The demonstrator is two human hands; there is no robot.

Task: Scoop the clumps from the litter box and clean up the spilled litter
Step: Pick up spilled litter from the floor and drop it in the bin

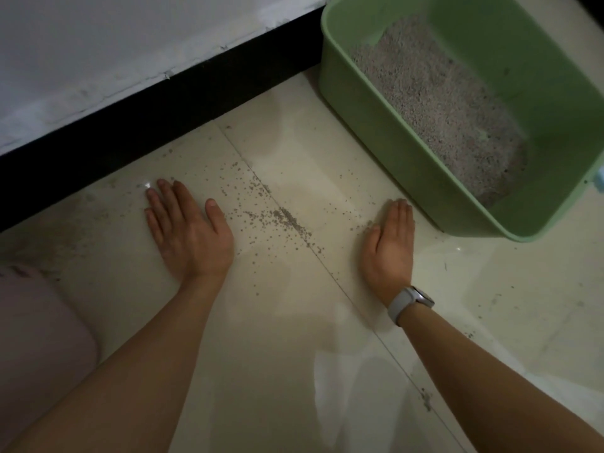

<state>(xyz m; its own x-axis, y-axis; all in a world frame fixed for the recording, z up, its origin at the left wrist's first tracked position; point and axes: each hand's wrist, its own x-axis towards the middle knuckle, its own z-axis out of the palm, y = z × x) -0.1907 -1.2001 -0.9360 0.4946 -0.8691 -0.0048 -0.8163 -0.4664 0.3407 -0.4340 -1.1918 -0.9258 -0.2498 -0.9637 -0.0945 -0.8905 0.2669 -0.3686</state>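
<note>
A green litter box stands on the floor at the upper right, with grey litter heaped inside. Spilled litter lies scattered over the pale tiles, thickest along a tile joint between my hands. My left hand lies flat on the floor to the left of the spill, fingers straight. My right hand stands on its edge on the floor to the right of the spill, fingers straight and together, just in front of the box. A grey watch sits on my right wrist. No scoop is in view.
A black skirting board runs under a white wall along the far side. A pale pink cloth-covered shape, maybe my knee, sits at the lower left. A few stray grains lie near the front.
</note>
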